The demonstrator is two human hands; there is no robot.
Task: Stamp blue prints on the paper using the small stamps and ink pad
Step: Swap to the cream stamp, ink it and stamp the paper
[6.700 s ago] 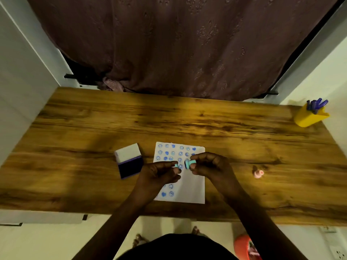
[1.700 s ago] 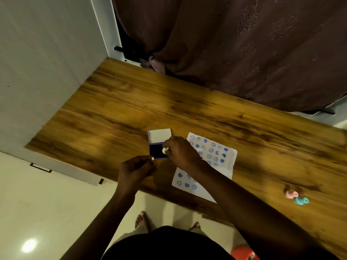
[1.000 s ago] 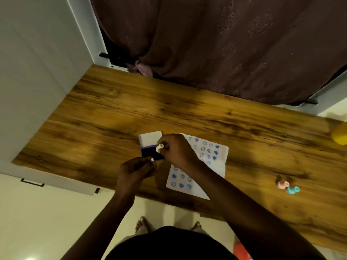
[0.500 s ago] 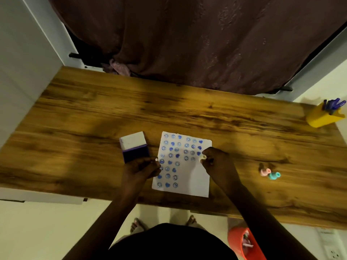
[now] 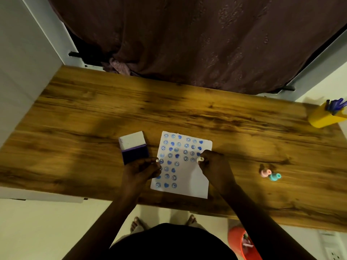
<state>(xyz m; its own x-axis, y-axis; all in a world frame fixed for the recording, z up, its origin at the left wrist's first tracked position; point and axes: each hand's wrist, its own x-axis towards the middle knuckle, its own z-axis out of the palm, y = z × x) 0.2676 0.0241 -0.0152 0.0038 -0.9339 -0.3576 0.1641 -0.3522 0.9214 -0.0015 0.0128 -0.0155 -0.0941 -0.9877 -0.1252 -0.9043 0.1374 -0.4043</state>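
Two bare hands over a wooden desk (image 5: 75,147), forearms reaching in from the near edge. At the left, an open ink pad (image 5: 134,147), white lid flipped back, dark blue pad toward the person. Just beside it, left hand (image 5: 139,171) curled, fingertips pinched on a small white piece (image 5: 157,160), resting at the left edge of the paper (image 5: 189,177). On the sheet, rows of blue smiley and heart prints down the left columns and across the top. Over the right side of the paper, right hand (image 5: 214,164) knuckles up, thumb and fingers closed round a small cream stamp (image 5: 200,159), tip down at the paper; contact unclear. Farther right, well apart, a pink stamp (image 5: 264,172) and a teal stamp (image 5: 274,176) lying touching. At the far right corner, a yellow pen holder (image 5: 324,117).
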